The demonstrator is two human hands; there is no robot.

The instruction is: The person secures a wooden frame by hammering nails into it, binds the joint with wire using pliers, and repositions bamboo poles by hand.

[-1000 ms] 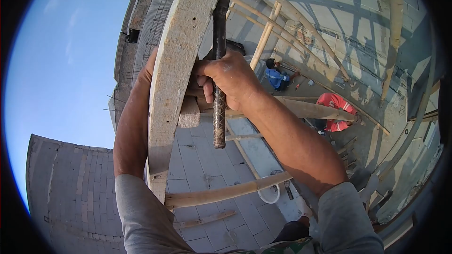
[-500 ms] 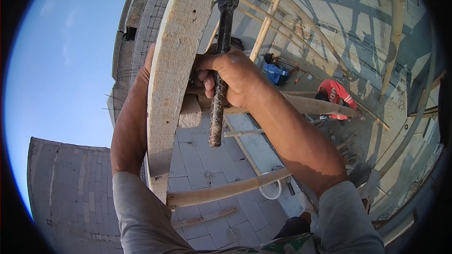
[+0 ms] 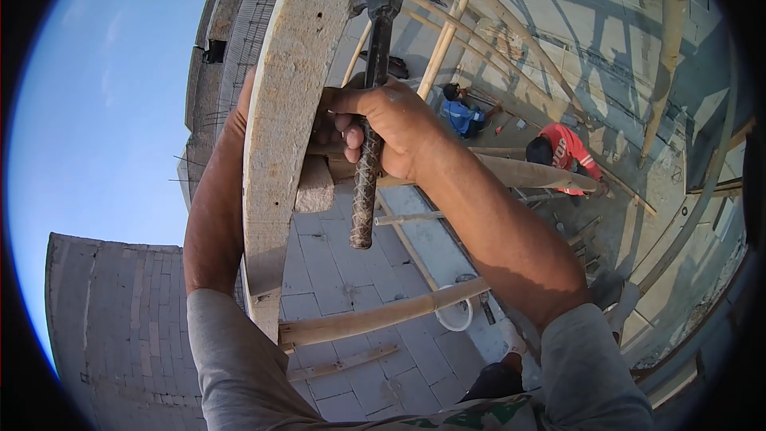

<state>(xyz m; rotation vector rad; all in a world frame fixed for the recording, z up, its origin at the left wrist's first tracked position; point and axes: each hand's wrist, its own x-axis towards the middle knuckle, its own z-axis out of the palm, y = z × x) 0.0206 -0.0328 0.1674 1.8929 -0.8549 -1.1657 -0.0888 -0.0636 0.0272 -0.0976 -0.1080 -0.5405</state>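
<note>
My right hand (image 3: 395, 124) is closed round the handle of a claw hammer (image 3: 381, 40). The hammer stands nearly upright, head on top, its lower grip wrapped in worn, crisscrossed material. The fingers of this hand are close to the right side of a long pale wooden plank (image 3: 275, 120), which has several nail holes. My left hand (image 3: 246, 100) reaches up along the plank's left edge and passes behind it; its fingers are mostly hidden. A short wood block (image 3: 315, 186) sits against the plank's right side, below my hands.
A bamboo pole (image 3: 383, 319) crosses below the plank, and another pole (image 3: 527, 173) runs behind my right forearm. Far below are a person in blue (image 3: 463, 116) and a person in red (image 3: 566, 152). A white bucket (image 3: 455, 315) stands beneath. A block wall (image 3: 120, 319) rises at left.
The plank and both hands appear slightly further left in view. The hammer head has tilted a little, showing more of its striking face. My grip is unchanged.
</note>
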